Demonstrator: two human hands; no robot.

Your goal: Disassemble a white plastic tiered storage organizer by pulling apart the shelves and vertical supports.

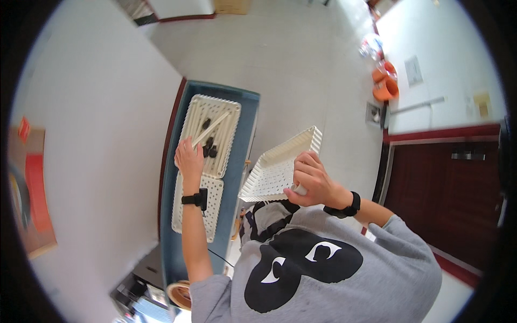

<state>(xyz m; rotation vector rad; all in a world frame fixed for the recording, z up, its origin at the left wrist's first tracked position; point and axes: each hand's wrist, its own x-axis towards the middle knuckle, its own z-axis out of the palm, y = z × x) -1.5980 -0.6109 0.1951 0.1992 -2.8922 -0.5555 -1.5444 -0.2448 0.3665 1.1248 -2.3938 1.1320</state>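
Note:
My left hand (189, 159) is closed on the lower end of a cream tube (214, 127), which slants across a white tray (233, 134) with a scalloped rim. In that tray lie several similar long tubes and a few small black pieces (208, 145), perhaps connectors. My right hand (309, 180) grips the near right corner of a cream perforated tray (267, 176), held tilted in front of my body. A short white round end (299, 189) shows below its fingers; I cannot tell what it belongs to.
Another perforated white tray (211, 215) sits nearer me on the long blue-grey surface (249, 107), beside the wall. A round wooden-coloured object (179, 294) stands at its near end. Orange containers (385, 89) are by the far right wall, and a dark red door (441, 183) is at right.

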